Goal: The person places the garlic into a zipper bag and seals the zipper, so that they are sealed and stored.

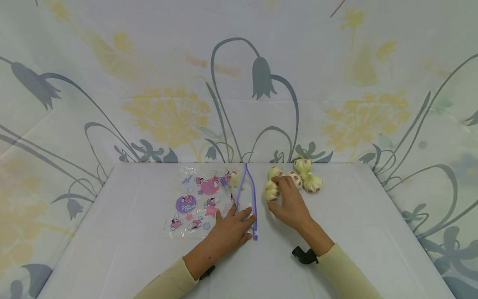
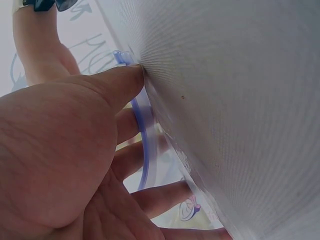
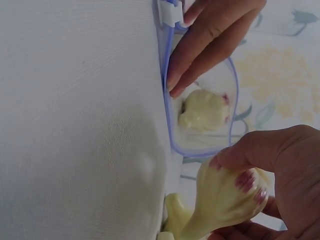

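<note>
A clear zip bag with pink and purple cartoon prints [image 1: 186,226] lies flat, its purple-edged mouth [image 3: 168,115] spread apart toward the right. My left hand [image 1: 230,227] rests on the bag near that mouth, fingers spread and mostly straight, pressing the lower edge down. Inside the bag sits one pale garlic bulb [image 3: 205,111] with reddish marks. Just right of the mouth, my right hand [image 1: 290,206] grips another garlic bulb [image 3: 225,192] between thumb and fingers. The left wrist view shows the left thumb by the purple strip [image 2: 143,135].
Several more garlic bulbs [image 1: 312,182] are grouped behind and to the right of the right hand. A white cloth [image 1: 354,224] covers the table. Flower-printed fabric [image 1: 239,104] rises at the back and sides. A white slider [image 3: 171,13] sits at the bag strip's near end.
</note>
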`<move>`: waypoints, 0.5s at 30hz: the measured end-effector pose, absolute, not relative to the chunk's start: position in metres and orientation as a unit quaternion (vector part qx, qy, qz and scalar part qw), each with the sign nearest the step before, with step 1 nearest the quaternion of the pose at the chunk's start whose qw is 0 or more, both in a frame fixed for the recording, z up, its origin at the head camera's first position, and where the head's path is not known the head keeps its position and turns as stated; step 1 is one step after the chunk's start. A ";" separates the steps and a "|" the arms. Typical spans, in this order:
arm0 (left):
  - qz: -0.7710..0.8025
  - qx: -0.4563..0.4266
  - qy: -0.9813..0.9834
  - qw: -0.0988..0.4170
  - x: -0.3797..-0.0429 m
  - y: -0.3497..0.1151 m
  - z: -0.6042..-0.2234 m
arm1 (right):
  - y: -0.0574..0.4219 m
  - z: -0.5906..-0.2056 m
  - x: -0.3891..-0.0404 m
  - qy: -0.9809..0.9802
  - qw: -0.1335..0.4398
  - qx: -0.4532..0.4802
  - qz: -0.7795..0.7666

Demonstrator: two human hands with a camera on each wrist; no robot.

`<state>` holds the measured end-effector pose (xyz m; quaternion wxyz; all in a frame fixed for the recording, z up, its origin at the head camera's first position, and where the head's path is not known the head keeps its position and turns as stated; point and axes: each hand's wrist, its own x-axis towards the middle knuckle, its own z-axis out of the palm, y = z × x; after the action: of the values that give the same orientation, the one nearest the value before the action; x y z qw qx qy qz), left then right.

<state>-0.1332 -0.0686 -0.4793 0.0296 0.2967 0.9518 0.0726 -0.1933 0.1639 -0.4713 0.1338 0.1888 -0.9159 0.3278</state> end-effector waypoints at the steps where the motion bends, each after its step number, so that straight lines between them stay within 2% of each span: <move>1: 0.073 0.296 0.952 0.030 -0.133 -0.069 -0.479 | 0.163 -0.472 -0.194 -0.914 0.136 0.191 0.330; 15: 0.062 0.295 0.953 0.029 -0.134 -0.068 -0.481 | 0.144 -0.478 -0.199 -0.909 0.132 0.200 0.340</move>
<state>-0.1338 -0.0684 -0.4812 0.0291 0.2949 0.9531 0.0622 -0.1989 0.1436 -0.4783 0.1325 0.2003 -0.9093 0.3397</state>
